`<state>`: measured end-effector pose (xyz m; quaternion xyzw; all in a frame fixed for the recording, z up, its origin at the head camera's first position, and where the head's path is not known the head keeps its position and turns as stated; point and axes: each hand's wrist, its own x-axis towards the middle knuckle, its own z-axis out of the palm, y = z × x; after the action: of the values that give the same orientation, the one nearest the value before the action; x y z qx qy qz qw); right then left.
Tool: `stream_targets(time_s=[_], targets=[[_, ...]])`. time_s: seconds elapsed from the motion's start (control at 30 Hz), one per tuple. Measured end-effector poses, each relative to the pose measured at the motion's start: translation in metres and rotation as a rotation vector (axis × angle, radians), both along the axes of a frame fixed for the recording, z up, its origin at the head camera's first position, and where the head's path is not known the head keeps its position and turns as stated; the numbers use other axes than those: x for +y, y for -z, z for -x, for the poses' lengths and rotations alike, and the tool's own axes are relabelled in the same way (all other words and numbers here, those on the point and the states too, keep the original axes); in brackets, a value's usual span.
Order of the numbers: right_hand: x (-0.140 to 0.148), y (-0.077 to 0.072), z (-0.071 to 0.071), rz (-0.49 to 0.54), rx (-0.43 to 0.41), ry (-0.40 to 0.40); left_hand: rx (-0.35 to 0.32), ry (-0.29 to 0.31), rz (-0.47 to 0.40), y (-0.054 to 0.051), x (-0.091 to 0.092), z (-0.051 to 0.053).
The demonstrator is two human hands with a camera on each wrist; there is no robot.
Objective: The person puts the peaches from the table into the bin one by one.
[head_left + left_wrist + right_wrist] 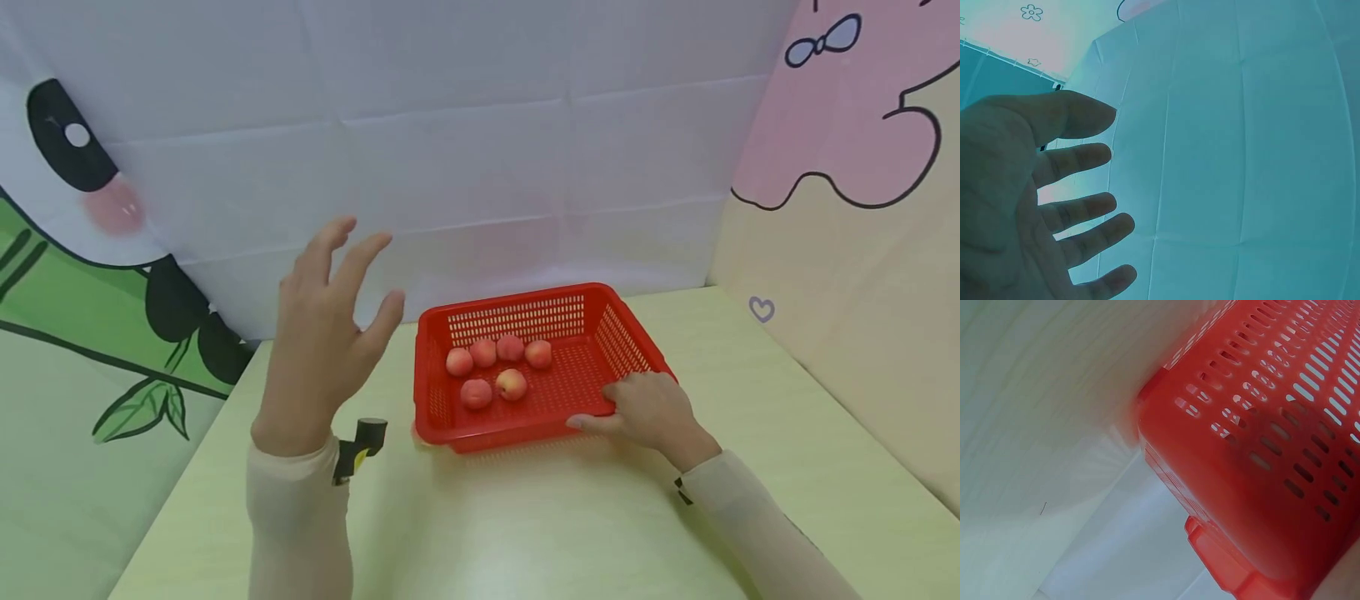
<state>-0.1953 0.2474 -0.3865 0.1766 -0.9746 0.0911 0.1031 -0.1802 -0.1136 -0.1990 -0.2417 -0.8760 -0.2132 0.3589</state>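
A red plastic basket (570, 379) holds several peaches (511, 384) grouped toward its left side. My right hand (656, 414) grips the basket's near right corner, fingers over the rim and thumb along the near side. My left hand (318, 342) is raised in the air left of the basket, fingers spread and holding nothing. In the left wrist view the same hand (1029, 200) shows its palm and spread fingers. The right wrist view shows the basket's slotted wall (1210, 456) up close, with a bit of skin (1341, 578) at the lower right edge.
The basket is on a pale wooden table (487, 533). Behind it hangs a white sheet (465, 150), with a green cartoon print (180, 317) at the left. A cream panel with a pink figure (840, 125) stands at the right. Part of a round thing (420, 435) shows under the basket's near left corner.
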Motion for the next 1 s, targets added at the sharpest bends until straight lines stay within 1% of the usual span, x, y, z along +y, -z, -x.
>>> stream_targets(time_s=[0.07, 0.2, 0.37, 0.57, 0.67, 0.73, 1.0], targets=[[0.001, 0.001, 0.0, -0.004, -0.003, 0.004, -0.01, 0.0, -0.009, 0.008, -0.007, -0.004], [0.002, 0.003, -0.001, -0.007, -0.006, 0.009, -0.058, -0.011, -0.02, 0.021, -0.017, -0.008], [0.001, 0.005, -0.001, 0.001, -0.013, 0.011, -0.106, -0.005, 0.002, 0.036, -0.028, -0.004], [0.0, 0.003, -0.001, 0.005, -0.022, 0.01, -0.219, 0.012, -0.007, 0.051, -0.045, 0.006], [-0.001, 0.003, -0.001, 0.002, -0.023, 0.01, -0.29, -0.004, -0.001, 0.056, -0.053, 0.012], [-0.001, 0.002, -0.001, -0.001, -0.02, 0.009, -0.358, -0.014, 0.006, 0.058, -0.058, 0.015], [-0.001, 0.002, 0.0, -0.008, -0.004, 0.005, -0.691, -0.039, 0.058, 0.069, -0.065, 0.029]])
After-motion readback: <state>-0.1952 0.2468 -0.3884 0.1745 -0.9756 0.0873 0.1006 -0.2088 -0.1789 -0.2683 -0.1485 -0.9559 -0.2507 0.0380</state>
